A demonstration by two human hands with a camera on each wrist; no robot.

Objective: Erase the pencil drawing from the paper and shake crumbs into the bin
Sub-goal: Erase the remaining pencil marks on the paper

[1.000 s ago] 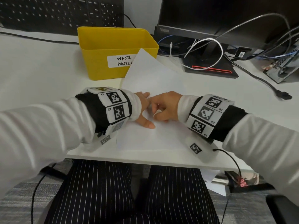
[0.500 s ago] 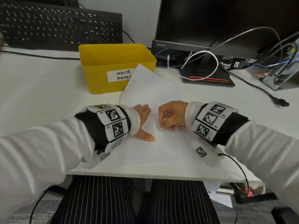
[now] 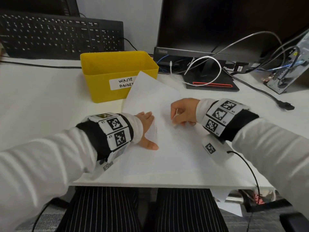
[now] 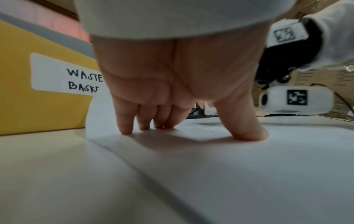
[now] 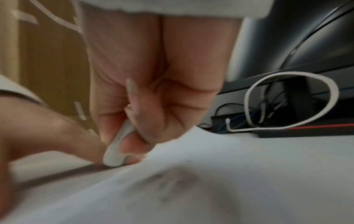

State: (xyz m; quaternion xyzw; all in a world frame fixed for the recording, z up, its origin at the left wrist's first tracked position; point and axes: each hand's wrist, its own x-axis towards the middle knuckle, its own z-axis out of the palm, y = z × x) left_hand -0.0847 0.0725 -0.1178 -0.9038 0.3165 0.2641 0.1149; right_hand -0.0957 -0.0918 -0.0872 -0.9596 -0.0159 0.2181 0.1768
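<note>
A white sheet of paper [image 3: 168, 148] lies on the desk, its far corner lifted against the yellow bin [image 3: 117, 76] labelled WASTE BASKET. Faint pencil marks [image 3: 156, 129] show near the sheet's middle. My left hand [image 3: 147, 129] presses the sheet flat with straight fingers [image 4: 126, 125] and thumb spread. My right hand [image 3: 182, 113] pinches a small white eraser [image 5: 116, 150] whose tip touches the paper [image 5: 210, 189] just right of the marks. The right wrist view is blurred.
A black keyboard [image 3: 61, 36] leans at the back left. A monitor [image 3: 217, 30] with its stand [image 3: 210, 82] and a tangle of cables [image 3: 209, 71] fills the back right. The desk's front edge [image 3: 158, 185] runs just below the sheet.
My right hand with the eraser has slid to the right, away from my left hand. The left hand stays pressed on the paper.
</note>
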